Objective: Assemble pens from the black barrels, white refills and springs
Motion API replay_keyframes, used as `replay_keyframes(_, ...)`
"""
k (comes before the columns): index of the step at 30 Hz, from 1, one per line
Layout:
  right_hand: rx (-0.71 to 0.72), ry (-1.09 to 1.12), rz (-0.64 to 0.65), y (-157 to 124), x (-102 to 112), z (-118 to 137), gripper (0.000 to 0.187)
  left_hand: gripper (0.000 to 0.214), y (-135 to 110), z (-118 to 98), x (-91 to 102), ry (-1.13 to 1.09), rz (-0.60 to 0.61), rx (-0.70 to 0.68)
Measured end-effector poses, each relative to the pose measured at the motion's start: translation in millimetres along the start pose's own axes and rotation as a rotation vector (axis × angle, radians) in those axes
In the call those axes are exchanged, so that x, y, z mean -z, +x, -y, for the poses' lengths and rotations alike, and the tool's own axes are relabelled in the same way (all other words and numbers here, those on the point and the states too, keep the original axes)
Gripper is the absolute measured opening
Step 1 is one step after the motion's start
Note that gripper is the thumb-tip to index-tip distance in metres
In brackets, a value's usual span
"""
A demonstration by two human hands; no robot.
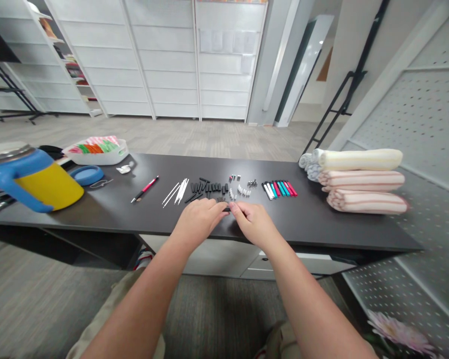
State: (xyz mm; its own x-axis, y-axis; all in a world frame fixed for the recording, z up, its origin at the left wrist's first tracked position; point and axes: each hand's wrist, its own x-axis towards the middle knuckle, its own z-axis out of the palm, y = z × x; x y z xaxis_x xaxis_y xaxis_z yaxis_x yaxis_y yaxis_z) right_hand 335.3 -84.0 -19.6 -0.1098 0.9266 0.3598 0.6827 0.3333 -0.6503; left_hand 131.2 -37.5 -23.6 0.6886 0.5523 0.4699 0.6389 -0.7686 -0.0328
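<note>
My left hand [199, 219] and my right hand [257, 222] meet over the front of the dark table. Both are closed, with the fingertips pinched on a small black pen part [227, 209], mostly hidden by the fingers. Just beyond them lie several black tubes and grips [209, 188]. White pen refills [181, 191] are to the left of these, with a red-and-black pen [145, 189] farther left. Small white pieces [243, 190] and tiny metallic pieces [252, 183] lie beyond my right hand. Coloured pen barrels [280, 189] form a row to the right.
At the table's left stand a blue-and-yellow mug [56, 184], a blue lid [87, 175] and a white basket [97, 158] of colourful packets. Rolled towels [362, 180] are stacked at the right end, near a perforated panel [434, 109]. Drawers [217, 257] sit under the tabletop.
</note>
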Motion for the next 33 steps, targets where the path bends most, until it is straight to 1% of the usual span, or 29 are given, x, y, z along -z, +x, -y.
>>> replay_keyframes(4,0.012,-0.020,-0.006,1,-1,-1,0.049,0.029,0,-1,1.0,-0.025,0.032,0.045)
replay_keyframes(12,-0.001,0.022,0.019,2,2,-2,0.046,0.031,4,0,2.3,-0.076,0.094,0.057)
replay_keyframes(16,0.020,0.036,0.032,3,3,-3,0.042,0.033,4,0,3.4,-0.087,0.125,0.077)
replay_keyframes(19,0.024,0.057,0.046,4,4,-5,0.033,0.032,4,0,3.5,-0.114,0.128,0.106)
replay_keyframes(22,-0.025,0.150,0.058,3,4,-9,0.026,0.031,4,0,3.4,-0.140,0.123,0.124)
replay_keyframes(28,-0.143,0.321,0.093,3,4,-12,0.030,0.032,6,1,4.7,-0.125,0.159,0.106)
replay_keyframes(30,-0.180,0.316,0.078,4,6,-9,0.030,0.033,6,1,5.0,-0.134,0.158,0.104)
replay_keyframes(33,-0.229,0.244,0.046,4,7,-6,0.034,0.034,6,2,5.1,-0.136,0.160,0.107)
